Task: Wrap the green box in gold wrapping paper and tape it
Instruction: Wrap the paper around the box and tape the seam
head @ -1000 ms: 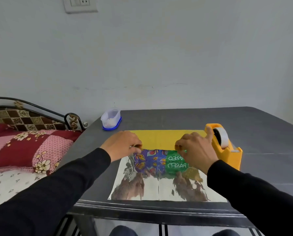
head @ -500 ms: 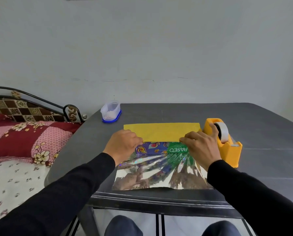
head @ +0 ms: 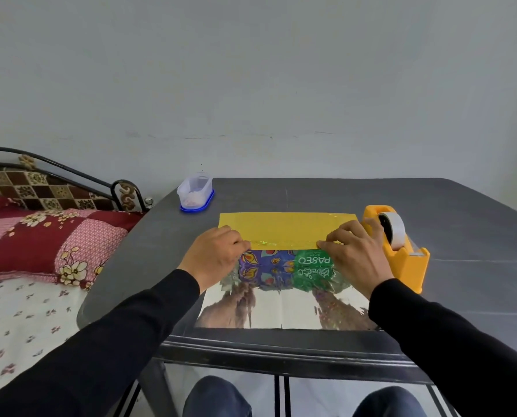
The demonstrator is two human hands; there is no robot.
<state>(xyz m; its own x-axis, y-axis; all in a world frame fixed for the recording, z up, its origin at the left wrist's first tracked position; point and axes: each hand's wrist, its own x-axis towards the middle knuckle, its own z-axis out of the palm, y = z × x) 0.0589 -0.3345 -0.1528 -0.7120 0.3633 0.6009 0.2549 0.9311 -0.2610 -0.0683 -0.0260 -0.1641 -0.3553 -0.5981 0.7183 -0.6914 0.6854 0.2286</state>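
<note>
Dark grey table [head: 311, 194] carries everything. Left hand [head: 218, 254] and right hand [head: 356, 254] each pinch the gold wrapping paper [head: 287, 225] edge; between them lies the green-and-purple PASEO box [head: 284, 266], half covered, on the paper's silver underside.

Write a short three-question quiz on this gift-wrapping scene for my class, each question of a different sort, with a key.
1. True or false: the tape dispenser stands on the table beside the person's left hand.
2. Multiple choice: which part of the green box is uncovered? A) the side facing the person B) the top C) nothing
3. Fill in: both hands hold the folded edge of the gold wrapping paper down along the box's near top ____.

Key
1. False; it stands beside the right hand.
2. A; the printed side shows, mirrored in the paper's shiny inner face.
3. Edge.
</note>
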